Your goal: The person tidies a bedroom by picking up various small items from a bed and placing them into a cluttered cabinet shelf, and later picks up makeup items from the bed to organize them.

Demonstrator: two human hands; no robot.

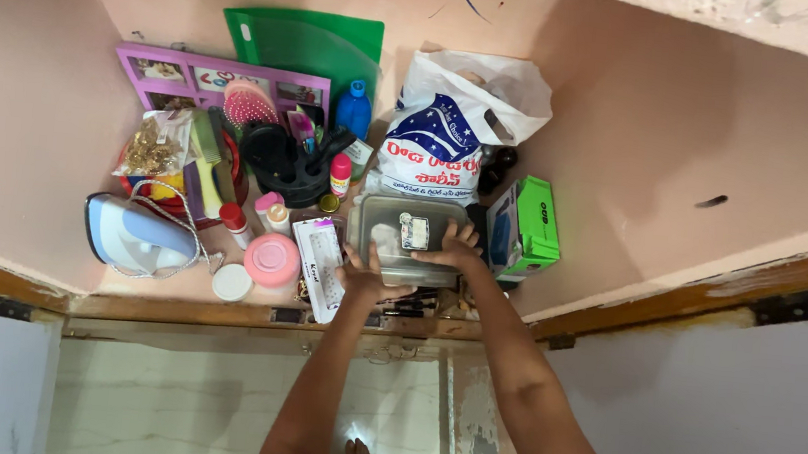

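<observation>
Both your hands grasp the clear plastic box (404, 232) on the shelf (619, 217): your left hand (367, 280) clasps its near-left corner, your right hand (451, 251) presses on its lid. Just right of the box stands a green carton (533, 224); behind it, a white printed bag (447, 129); left of it, a pink round jar (273, 259).

The box (403, 237) was clear plastic with a grey lid and a small sticker on top. It lay flat on the shelf, near its front edge.
</observation>
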